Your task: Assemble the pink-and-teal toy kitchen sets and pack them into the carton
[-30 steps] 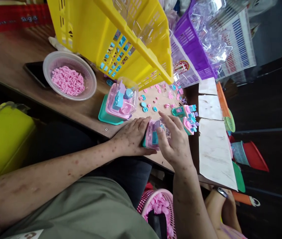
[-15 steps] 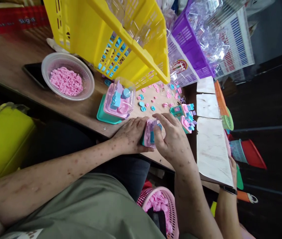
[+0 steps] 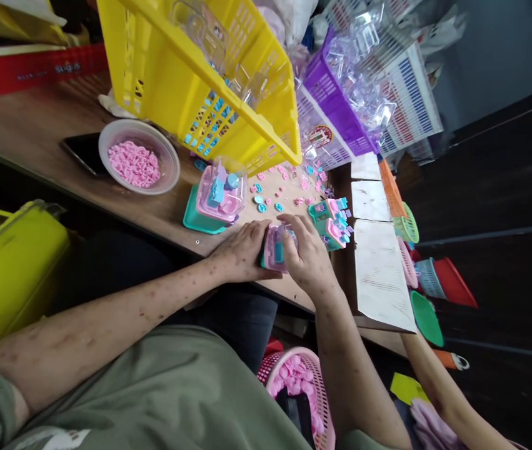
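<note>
Now | left hand (image 3: 245, 255) cups clear-lidded box (image 3: 274, 247) | right hand (image 3: 310, 257) half-curled atop

Head cam looks fwd & down from above wearer's shirt (image 3: 176, 387), which fills btm, v. close. Frame's tilted: table (image 3: 26, 122) edge slants down L to R. L hand (image 3: 247, 253) & R hand (image 3: 306, 253) approx. centre; yellow basket (image 3: 162, 75) beyond, dark wall (image 3: 519, 262) far R.

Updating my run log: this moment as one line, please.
left hand: holding box | right hand: over box top | nearby: second box, bowl, yellow crate
</note>
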Demonstrator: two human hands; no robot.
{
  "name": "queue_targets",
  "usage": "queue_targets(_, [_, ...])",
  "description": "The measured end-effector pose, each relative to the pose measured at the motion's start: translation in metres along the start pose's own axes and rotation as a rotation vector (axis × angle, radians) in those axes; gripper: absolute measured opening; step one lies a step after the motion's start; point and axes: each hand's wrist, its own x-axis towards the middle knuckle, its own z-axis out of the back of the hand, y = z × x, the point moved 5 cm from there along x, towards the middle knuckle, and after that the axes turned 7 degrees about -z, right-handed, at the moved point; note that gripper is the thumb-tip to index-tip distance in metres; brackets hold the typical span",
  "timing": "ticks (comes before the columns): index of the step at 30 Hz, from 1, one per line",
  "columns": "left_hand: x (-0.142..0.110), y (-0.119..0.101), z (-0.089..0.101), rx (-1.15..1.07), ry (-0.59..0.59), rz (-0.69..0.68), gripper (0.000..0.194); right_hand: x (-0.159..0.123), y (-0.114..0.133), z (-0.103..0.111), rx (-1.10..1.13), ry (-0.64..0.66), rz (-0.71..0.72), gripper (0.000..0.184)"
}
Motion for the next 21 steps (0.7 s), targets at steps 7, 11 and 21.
queue_targets(7, [-0.013,-0.040,0.023,0.226,-0.014,-0.091,0.123,-0.020,-0.040,-0.019,0.534,-0.034,-0.263,0.069])
queue_targets(11, [-0.009,-0.086,0.054,0.444,0.000,-0.298,0.097,-0.006,-0.014,-0.043,0.685,-0.037,-0.217,0.076])
queue_targets(21, [0.020,-0.097,0.104,0.807,-0.100,-0.300,0.054,0.017,-0.193,0.032,-0.022,-0.644,-0.563,0.059])
